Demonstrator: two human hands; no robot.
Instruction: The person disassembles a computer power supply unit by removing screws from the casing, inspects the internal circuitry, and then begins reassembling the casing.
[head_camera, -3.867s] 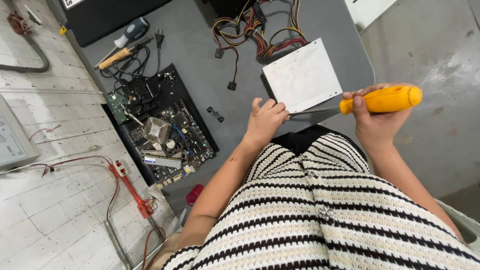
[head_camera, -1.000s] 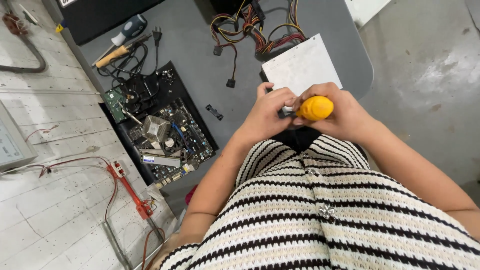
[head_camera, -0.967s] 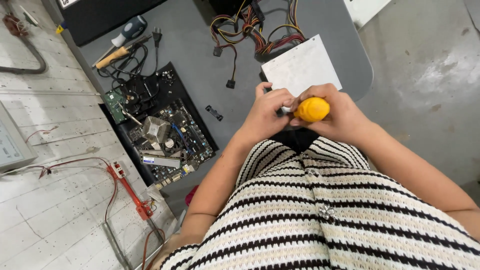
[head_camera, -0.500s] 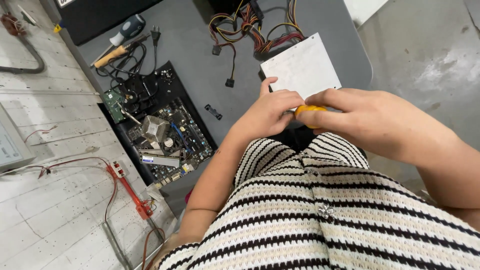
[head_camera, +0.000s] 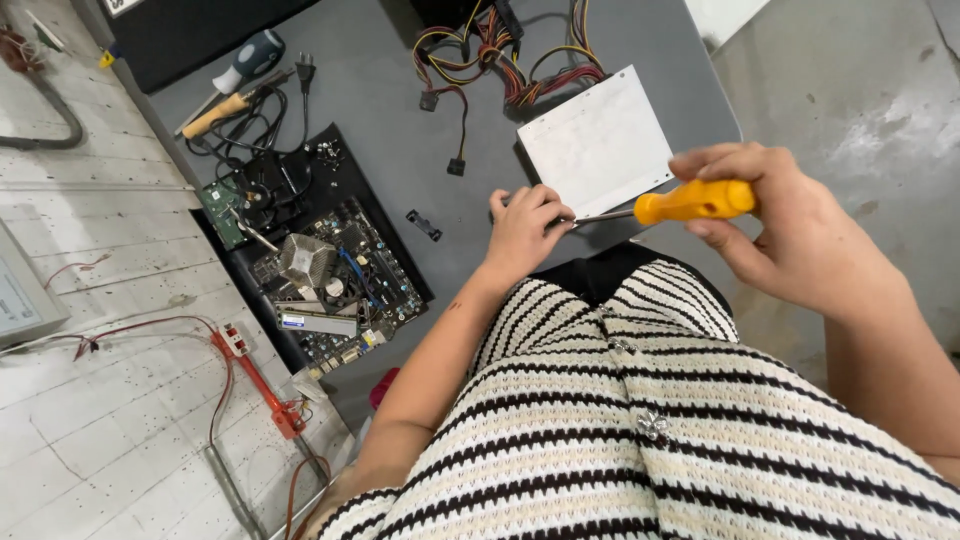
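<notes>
Right now I am gripping the yellow-handled screwdriver (head_camera: 692, 201) in my right hand (head_camera: 790, 235), fingers curled shut around its handle at the right of the frame, its shaft pointing left. Meanwhile my left hand (head_camera: 527, 226) is curling loosely at the shaft's tip, against the near edge of the grey power supply box (head_camera: 598, 143) lying at upper centre on the grey table (head_camera: 380, 120).

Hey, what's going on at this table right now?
A person in a striped top holds a yellow-handled screwdriver in the right hand, its tip near the left hand at the edge of a grey power supply box. A bare motherboard lies apart on the grey table.
</notes>
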